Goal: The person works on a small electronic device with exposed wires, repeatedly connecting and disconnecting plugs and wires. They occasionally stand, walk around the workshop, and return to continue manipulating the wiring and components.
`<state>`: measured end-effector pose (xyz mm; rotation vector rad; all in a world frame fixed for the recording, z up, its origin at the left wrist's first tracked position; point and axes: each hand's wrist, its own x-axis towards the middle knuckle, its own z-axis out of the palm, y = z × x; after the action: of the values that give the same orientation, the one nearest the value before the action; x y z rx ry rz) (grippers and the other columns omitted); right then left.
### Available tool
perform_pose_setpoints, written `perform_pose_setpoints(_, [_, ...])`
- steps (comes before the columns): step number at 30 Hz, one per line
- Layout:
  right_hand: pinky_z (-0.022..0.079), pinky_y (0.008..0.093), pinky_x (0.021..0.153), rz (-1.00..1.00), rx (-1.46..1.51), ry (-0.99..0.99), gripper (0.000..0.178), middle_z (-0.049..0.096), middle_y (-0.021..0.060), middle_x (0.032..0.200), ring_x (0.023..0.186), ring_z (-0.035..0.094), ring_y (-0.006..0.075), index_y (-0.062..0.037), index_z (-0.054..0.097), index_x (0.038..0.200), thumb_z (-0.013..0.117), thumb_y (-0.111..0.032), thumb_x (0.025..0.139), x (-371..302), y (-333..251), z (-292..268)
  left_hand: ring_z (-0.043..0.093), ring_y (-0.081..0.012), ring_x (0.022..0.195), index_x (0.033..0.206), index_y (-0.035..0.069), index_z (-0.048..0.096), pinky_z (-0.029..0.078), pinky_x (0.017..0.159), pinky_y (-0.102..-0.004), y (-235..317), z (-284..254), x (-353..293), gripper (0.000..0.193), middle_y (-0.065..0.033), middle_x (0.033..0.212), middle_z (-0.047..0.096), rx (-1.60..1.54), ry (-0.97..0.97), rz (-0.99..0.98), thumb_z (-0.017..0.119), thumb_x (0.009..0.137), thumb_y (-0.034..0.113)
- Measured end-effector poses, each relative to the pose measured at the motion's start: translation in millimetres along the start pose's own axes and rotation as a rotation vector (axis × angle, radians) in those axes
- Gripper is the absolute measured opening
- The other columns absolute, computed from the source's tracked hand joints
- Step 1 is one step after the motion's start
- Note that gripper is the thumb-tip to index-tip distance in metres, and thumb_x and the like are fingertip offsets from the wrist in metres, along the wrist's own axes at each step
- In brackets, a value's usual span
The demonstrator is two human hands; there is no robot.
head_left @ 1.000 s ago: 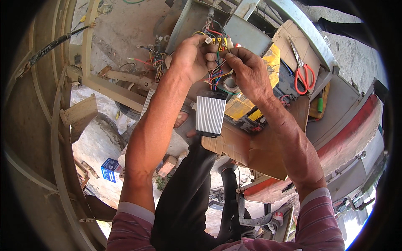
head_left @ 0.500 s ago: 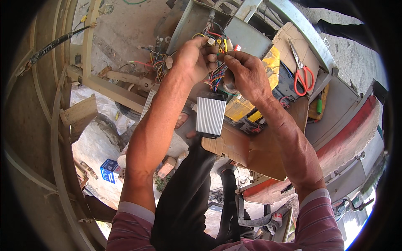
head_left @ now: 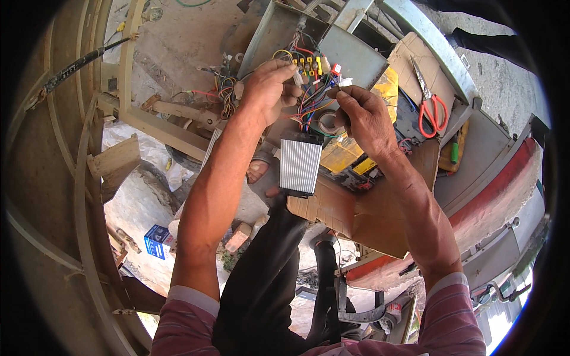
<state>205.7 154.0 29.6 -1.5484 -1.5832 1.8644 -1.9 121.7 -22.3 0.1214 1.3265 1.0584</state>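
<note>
Dusty workshop ground, two hands [head_left: 314, 101] pinching connectors in one wire bundle [head_left: 312, 95] above one ribbed silver controller [head_left: 300, 166].

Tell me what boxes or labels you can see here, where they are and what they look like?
Small box: on the ground left of the left forearm, blue with a white side panel.
Cardboard sheet: under the right forearm, flat, brown, torn edges.
Cardboard flap: upper right under the red-handled scissors, brown, open.
Yellow packet: beside the right hand, yellow with dark markings, partly hidden.
No screens or signs show.
</note>
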Motion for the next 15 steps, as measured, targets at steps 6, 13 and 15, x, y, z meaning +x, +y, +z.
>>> perform_pose_setpoints(6, [0.039, 0.0227, 0.053, 0.043, 0.036, 0.006, 0.033, 0.057, -0.0013, 0.067, 0.057, 0.047, 0.0054, 0.0000, 0.070, 0.114, 0.051, -0.025, 0.106, -14, 13, -13, 0.054, -0.0089, 0.052, 0.100, 0.007, 0.060, 0.043, 0.046, -0.0246, -8, -8, 1, 0.008, -0.0078, 0.082, 0.070, 0.043, 0.012, 0.077, 0.063, 0.099, 0.014])
perform_pose_setpoints(13, [0.047, 0.0241, 0.062, 0.160, -0.004, 0.017, 0.036, 0.063, 0.0025, 0.074, 0.064, 0.054, 0.0072, 0.0016, 0.069, 0.119, 0.049, -0.025, 0.105, -39, 10, -51, 0.052, -0.0067, 0.049, 0.096, 0.007, 0.062, 0.041, 0.044, -0.0234, -12, -13, -1, 0.007, -0.0059, 0.078, 0.069, 0.056, 0.011, 0.090, 0.065, 0.097, 0.014])
perform_pose_setpoints(15, [0.049, 0.0241, 0.064, 0.169, 0.064, 0.051, 0.034, 0.066, 0.0044, 0.080, 0.068, 0.058, 0.0090, 0.0020, 0.062, 0.125, 0.046, -0.020, 0.104, -46, 12, -60, 0.053, -0.0068, 0.049, 0.097, 0.007, 0.062, 0.041, 0.044, -0.0232, -13, -13, 0, 0.007, -0.0058, 0.077, 0.069, 0.045, 0.008, 0.090, 0.065, 0.097, 0.013])
